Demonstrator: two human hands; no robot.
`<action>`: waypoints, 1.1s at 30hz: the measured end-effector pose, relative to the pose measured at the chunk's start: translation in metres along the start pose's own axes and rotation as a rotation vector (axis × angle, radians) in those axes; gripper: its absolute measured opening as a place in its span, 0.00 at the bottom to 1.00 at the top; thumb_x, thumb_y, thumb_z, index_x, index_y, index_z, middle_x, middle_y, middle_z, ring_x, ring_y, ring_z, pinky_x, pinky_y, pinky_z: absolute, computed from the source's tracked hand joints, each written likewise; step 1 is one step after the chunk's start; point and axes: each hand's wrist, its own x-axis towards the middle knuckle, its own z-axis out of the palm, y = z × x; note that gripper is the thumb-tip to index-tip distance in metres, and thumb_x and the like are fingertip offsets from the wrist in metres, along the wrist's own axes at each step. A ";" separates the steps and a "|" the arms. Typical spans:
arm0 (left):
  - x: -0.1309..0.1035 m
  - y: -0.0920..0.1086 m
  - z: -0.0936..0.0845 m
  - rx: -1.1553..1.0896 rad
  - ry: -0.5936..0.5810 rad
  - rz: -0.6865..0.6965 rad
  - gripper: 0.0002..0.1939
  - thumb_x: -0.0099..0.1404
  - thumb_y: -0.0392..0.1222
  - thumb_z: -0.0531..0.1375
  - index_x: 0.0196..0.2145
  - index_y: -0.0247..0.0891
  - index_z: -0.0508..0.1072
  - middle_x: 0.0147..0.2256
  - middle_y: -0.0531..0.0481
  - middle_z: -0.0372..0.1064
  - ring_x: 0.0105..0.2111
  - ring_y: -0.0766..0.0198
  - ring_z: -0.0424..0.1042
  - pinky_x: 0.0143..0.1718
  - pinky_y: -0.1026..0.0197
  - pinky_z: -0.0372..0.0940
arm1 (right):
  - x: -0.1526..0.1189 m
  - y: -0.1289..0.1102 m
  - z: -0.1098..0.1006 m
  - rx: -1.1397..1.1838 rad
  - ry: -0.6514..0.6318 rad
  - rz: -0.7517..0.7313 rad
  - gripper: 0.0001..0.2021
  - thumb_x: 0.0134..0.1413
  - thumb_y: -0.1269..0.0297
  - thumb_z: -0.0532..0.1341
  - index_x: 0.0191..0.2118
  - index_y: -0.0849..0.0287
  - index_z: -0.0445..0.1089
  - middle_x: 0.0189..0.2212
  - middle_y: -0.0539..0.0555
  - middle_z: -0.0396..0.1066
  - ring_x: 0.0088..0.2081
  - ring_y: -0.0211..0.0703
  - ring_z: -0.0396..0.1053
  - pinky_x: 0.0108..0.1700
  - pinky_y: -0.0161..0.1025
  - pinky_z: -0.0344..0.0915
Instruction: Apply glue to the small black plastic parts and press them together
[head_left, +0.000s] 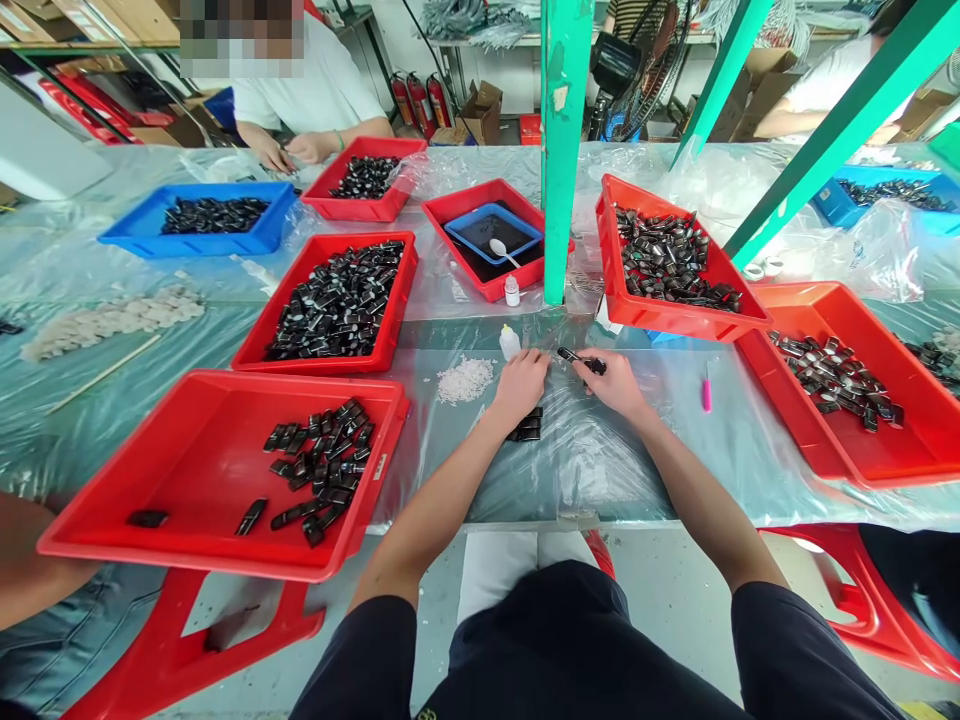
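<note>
My right hand is closed on a small glossy black part, whose far end sticks out toward the left. Close beside it, my left hand rests low over the table with its fingers curled together; whatever lies between its fingertips is hidden. A white squeeze bottle stands just behind the left fingers. Under my left wrist lie several black parts in a row, partly covered by the arm. To the left of that hand is a heap of tiny whitish pieces.
Red trays of black parts stand at left and right. A blue tray with a spoon sits behind a small bottle. A green post rises ahead. A pink-handled tool lies right. A co-worker sits opposite.
</note>
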 end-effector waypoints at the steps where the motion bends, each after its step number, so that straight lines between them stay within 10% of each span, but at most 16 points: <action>1: -0.001 -0.001 -0.002 -0.017 -0.009 -0.003 0.17 0.72 0.29 0.50 0.46 0.35 0.77 0.47 0.37 0.76 0.50 0.48 0.74 0.50 0.50 0.67 | 0.000 0.000 0.000 -0.001 0.003 0.002 0.14 0.61 0.52 0.62 0.42 0.56 0.76 0.31 0.50 0.75 0.20 0.39 0.71 0.31 0.39 0.66; 9: -0.005 -0.006 -0.010 -0.230 -0.022 -0.012 0.12 0.72 0.33 0.56 0.46 0.40 0.78 0.45 0.44 0.79 0.49 0.51 0.76 0.49 0.52 0.70 | 0.001 0.001 0.000 -0.020 0.024 -0.014 0.16 0.61 0.51 0.61 0.43 0.57 0.77 0.33 0.51 0.77 0.20 0.39 0.72 0.33 0.39 0.68; 33: -0.007 0.002 -0.006 0.042 0.013 -0.062 0.11 0.73 0.37 0.56 0.43 0.36 0.79 0.46 0.38 0.76 0.51 0.46 0.74 0.51 0.48 0.67 | 0.000 -0.003 -0.002 0.001 0.007 -0.020 0.14 0.60 0.53 0.60 0.42 0.57 0.77 0.29 0.49 0.75 0.20 0.39 0.71 0.32 0.38 0.66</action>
